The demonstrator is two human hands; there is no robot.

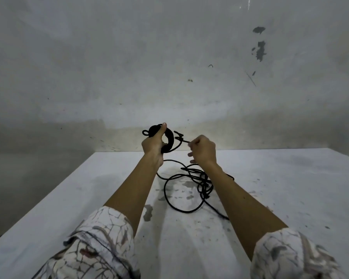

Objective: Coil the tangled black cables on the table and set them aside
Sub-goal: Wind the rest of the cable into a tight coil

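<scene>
I see both arms stretched out over the white table (69, 198), patterned sleeves (101, 242) rolled to the elbows. My left hand (152, 146) is raised above the far edge, fingers and thumb curled round a wound black coil (169, 138). From the coil a short strand (182, 140) runs right to my right hand (203, 152), which pinches it at the fingertips, the other fingers loosely bent. Below, between the forearms, the loose cable (186, 190) lies tangled in loops on the stained tabletop, one end trailing under my right forearm.
</scene>
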